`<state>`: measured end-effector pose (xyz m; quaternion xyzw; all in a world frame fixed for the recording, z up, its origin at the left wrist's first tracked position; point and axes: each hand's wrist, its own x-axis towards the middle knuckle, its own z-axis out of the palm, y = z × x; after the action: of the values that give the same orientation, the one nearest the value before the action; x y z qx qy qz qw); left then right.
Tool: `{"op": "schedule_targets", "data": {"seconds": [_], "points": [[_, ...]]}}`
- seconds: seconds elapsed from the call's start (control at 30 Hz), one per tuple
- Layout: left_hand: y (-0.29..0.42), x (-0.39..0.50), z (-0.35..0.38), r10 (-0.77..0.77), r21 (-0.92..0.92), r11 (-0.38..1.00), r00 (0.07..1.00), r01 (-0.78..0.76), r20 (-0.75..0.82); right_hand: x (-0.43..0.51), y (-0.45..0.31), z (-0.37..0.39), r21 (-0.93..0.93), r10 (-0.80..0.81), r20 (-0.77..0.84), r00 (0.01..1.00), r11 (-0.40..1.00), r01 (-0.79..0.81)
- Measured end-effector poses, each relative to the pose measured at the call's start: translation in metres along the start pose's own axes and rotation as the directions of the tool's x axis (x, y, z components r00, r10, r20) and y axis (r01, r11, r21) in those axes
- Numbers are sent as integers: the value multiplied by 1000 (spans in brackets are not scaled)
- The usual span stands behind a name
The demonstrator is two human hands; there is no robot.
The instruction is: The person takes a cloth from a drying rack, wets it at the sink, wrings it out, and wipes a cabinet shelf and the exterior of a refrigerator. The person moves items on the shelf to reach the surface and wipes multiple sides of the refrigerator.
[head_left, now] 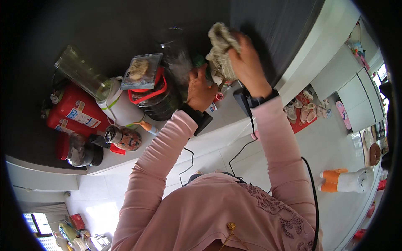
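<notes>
A crumpled greyish-beige cloth (221, 51) is in my right hand (248, 61), bunched against the dark panel at the back of the shelf. My left hand (202, 89) reaches in over the shelf with fingers bent. Its fingertips are by a green item (198, 60) and a clear plastic container (177, 59); whether they grip anything is hidden. Left of that hand stands a dark jar with a red handle (157, 100), and a clear packet (138, 71) lies on top. A small pink ring-shaped thing (220, 96) is just right of my left hand.
Farther left are a white blender (121, 103) with a clear jug, red fire extinguishers (83, 106), a patterned flask (127, 138) and a red-lidded jar (78, 150). An orange-capped tube (149, 127) lies near the shelf's front edge. Black cables hang from both wrists. Shoes (304, 109) sit on a red mat.
</notes>
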<state>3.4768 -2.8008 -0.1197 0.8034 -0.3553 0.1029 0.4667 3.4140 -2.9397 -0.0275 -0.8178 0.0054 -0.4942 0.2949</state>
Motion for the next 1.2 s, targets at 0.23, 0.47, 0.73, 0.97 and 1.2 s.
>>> {"op": "schedule_targets", "data": {"seconds": [0.23,0.47,0.73,0.97,1.2], "points": [[4,6,4,-96,-100,989,984,111,148,-3,34,38,-271,-42,248,968,956,111],[20,8,-4,-187,-161,953,917,256,353,-11,42,42,9,107,160,981,994,-110],[25,-14,-35,-117,-251,956,981,153,155,36,14,28,696,351,-18,936,677,-241],[25,-38,-65,57,231,971,998,-63,32,65,-56,78,264,-54,336,940,964,-39],[40,-63,-96,53,180,982,998,-58,32,52,-39,101,472,87,192,978,865,-170]]}}
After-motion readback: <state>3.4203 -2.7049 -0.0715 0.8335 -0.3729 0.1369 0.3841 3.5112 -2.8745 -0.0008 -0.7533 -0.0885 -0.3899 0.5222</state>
